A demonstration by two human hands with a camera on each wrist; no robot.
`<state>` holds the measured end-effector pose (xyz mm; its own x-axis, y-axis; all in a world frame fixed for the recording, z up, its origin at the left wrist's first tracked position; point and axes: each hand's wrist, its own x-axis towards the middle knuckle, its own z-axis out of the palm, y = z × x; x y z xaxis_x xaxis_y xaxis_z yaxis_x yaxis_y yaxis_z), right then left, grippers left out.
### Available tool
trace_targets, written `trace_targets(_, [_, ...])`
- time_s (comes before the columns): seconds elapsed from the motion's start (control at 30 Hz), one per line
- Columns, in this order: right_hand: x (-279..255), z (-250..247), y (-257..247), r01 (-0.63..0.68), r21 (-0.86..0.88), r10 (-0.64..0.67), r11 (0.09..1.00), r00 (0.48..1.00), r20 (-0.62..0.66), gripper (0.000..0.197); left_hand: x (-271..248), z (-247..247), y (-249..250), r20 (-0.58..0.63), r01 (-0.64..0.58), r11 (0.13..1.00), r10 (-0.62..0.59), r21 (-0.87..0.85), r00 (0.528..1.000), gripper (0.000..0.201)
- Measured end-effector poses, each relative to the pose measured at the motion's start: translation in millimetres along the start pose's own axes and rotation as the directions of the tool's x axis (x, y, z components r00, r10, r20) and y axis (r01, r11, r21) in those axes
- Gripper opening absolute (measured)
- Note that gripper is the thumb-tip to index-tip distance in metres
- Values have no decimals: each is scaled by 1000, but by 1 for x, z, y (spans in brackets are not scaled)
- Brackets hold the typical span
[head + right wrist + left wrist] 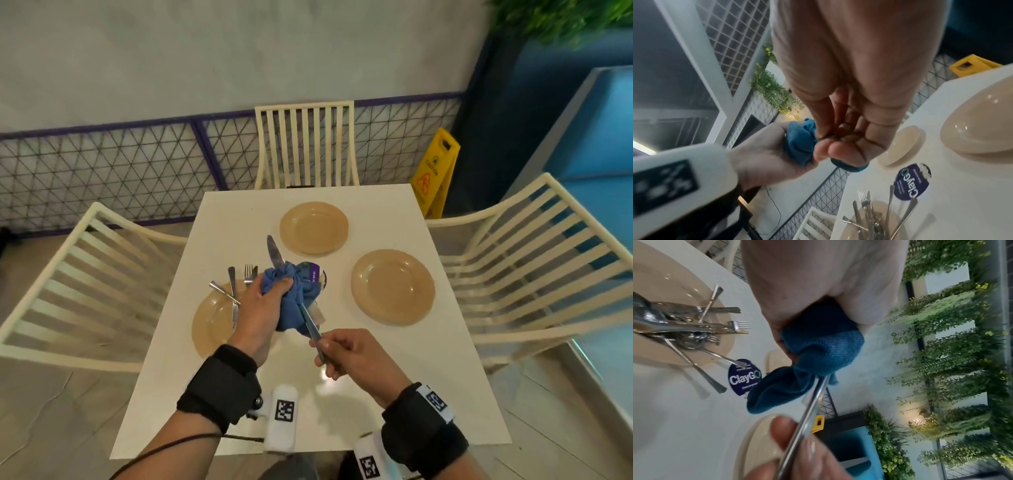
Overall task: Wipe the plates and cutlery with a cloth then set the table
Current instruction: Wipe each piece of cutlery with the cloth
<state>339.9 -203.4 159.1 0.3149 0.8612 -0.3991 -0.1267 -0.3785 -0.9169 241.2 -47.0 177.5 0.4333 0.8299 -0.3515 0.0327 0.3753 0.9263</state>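
Your left hand (261, 301) is curling its fingers (869, 316) round a bunched blue microfibre cloth (291, 294), squeezing it about the middle of a table knife (275, 255). Your right hand (349, 353) is pinching the knife's handle end, fingers (783, 431) pressed together on the steel. The rounded blade is sticking out past the cloth, tilted up and away from you, above the white tabletop (394, 377). Just left of the cloth, a tan plate (209, 325) is carrying a loose heap of cutlery (236, 287). Two more tan plates (314, 228) (393, 287) are lying bare, well apart from the tabletop's edges. A round purple sticker (313, 274) is showing behind the cloth. Cream slatted chairs (306, 144) are standing at three sides.
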Motion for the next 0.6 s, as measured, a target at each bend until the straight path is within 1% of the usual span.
trace_targets(0.1, [-18, -7, 1, 24, -55, -26, 998, 999, -43, 21, 6, 12, 16, -43, -39, 999, 38, -7, 998, 17])
trace_targets(0.2, [-29, -12, 0, 57, -85, -64, 995, 994, -83, 20, 11, 25, 31, -88, -95, 993, 89, -68, 992, 14])
trace_targets(0.23, [-29, -14, 0, 69, -97, -78, 993, 992, -101, 20, 9, 30, 32, -87, -98, 991, 91, -85, 992, 15])
trace_targets(0.27, [-29, -17, 0, 77, -103, -89, 992, 989, -122, 19, 6, 35, 29, -70, -84, 992, 77, -96, 995, 17])
trace_targets(0.33, [-26, -22, -2, 87, -89, -100, 992, 983, -154, 19, -10, 46, 10, 12, -27, 998, 28, -64, 1000, 20])
trace_targets(0.37, [-25, -24, -2, 91, -81, -102, 993, 983, -154, 19, -20, 49, 0, 45, 2, 1000, -1, -22, 999, 20])
trace_targets(0.43, [-28, -26, 2, 94, -84, -104, 992, 986, -128, 21, -32, 52, -8, 75, 11, 999, -15, 43, 997, 17])
trace_targets(0.5, [-38, -26, 9, 79, -106, -89, 991, 991, -100, 22, -22, 48, -1, 34, -8, 999, 6, 44, 999, 14])
trace_targets(0.6, [-45, -27, 12, 92, -160, -104, 983, 992, -66, 21, 6, 39, 25, -81, -37, 999, 34, -30, 996, 13])
